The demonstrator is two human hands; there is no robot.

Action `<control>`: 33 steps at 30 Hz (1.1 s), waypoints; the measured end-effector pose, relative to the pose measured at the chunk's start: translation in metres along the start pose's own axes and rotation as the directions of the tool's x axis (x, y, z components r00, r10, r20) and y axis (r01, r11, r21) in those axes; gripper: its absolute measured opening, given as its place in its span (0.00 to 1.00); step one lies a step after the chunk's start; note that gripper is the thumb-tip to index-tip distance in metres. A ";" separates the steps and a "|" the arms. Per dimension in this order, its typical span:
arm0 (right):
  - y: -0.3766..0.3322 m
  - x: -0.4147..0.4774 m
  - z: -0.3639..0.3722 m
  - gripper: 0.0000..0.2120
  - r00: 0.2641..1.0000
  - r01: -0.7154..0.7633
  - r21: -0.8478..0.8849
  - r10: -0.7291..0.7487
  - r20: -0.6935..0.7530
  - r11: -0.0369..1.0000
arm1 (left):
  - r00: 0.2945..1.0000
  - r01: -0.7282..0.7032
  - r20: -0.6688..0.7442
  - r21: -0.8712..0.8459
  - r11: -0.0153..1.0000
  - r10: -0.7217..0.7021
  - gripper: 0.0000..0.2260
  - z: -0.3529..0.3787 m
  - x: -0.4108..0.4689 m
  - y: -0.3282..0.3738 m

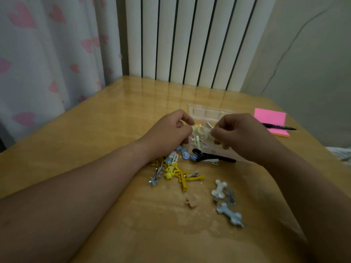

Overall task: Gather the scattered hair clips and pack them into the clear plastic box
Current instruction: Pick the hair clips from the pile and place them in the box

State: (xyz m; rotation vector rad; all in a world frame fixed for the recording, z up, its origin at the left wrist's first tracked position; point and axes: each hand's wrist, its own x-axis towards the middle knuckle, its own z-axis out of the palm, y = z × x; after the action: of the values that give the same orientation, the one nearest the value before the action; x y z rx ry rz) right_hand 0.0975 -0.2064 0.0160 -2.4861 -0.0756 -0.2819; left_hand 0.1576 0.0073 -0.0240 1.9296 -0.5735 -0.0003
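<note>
My left hand (169, 130) and my right hand (239, 133) both pinch a pale yellow-green hair clip (199, 130) between them, held over the clear plastic box (201, 145). The box's open lid (209, 112) stands behind the hands. Inside the box a few pale clips show, blurred. On the wooden table (114, 120) lie a black clip (214, 158), a heap of yellow star clips (178, 173), small blue clips (184, 154), a white bone clip (219, 188), a blue bone clip (229, 215) and a small pink clip (190, 201).
A pink sticky-note pad (271, 122) with a black pen (279, 127) lies at the table's right. A white radiator (190, 40) stands behind the table, with a heart-patterned curtain (47, 54) at left. The table's right edge drops off near a bed.
</note>
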 end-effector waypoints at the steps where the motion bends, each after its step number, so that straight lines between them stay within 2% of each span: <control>1: 0.000 0.003 0.004 0.06 1.000 -0.003 -0.020 0.003 -0.007 1.000 | 1.000 -0.002 0.000 0.001 1.000 0.002 0.08 0.000 0.000 0.000; 6: -0.006 0.012 0.019 0.07 0.994 -0.011 -0.071 0.003 -0.106 0.997 | 1.000 0.001 -0.008 0.009 1.000 -0.001 0.08 0.000 0.000 0.001; 10: -0.008 0.011 0.027 0.10 0.997 -0.008 -0.185 -0.008 -0.083 0.983 | 1.000 0.005 -0.007 0.015 1.000 -0.005 0.08 0.000 -0.001 0.002; 17: -0.008 0.006 0.024 0.12 0.995 0.041 -0.120 -0.052 -0.087 0.992 | 1.000 0.006 -0.011 0.016 1.000 -0.006 0.09 0.000 -0.003 0.006; 25: -0.007 -0.004 0.008 0.09 0.979 0.100 -0.008 -0.100 -0.175 0.995 | 1.000 0.000 -0.008 0.014 1.000 0.000 0.09 -0.002 -0.003 0.003; 30: -0.011 -0.012 -0.007 0.07 0.979 0.168 -0.025 -0.170 -0.116 0.985 | 1.000 -0.003 -0.003 0.014 1.000 0.004 0.09 -0.001 -0.002 0.002; 33: -0.020 -0.017 -0.017 0.05 0.974 0.220 -0.009 -0.219 0.060 0.975 | 1.000 -0.001 -0.012 -0.010 1.000 0.001 0.09 -0.002 -0.002 0.001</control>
State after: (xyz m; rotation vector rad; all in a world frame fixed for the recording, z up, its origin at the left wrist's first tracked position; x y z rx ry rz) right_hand 0.0753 -0.2002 0.0373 -2.5036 -0.3761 -0.3018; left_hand 0.1559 0.0090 -0.0226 1.9185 -0.5656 0.0092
